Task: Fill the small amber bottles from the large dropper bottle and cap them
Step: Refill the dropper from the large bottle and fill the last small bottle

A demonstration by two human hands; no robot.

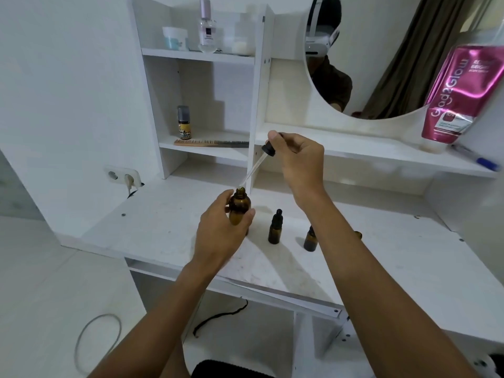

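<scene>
My left hand [221, 236] grips the large amber dropper bottle [239, 208], uncapped and raised a little above the white desk [395, 257]. My right hand [298, 162] pinches the black bulb of the dropper [268, 149]; its glass pipette slants down-left, with the tip just over the bottle's mouth. A small amber bottle [275, 227] with a black cap stands on the desk to the right. A second small bottle [310, 240] stands partly behind my right forearm. Another amber piece [357, 235] peeks out beyond that forearm.
Shelves behind hold a comb [211, 143], a small dark-capped bottle [183, 122], a perfume bottle [207, 25] and jars. A round mirror [381, 55], a pink tube [461, 94] and a blue pen [474, 157] sit at right. A wall socket [124, 177] is at left.
</scene>
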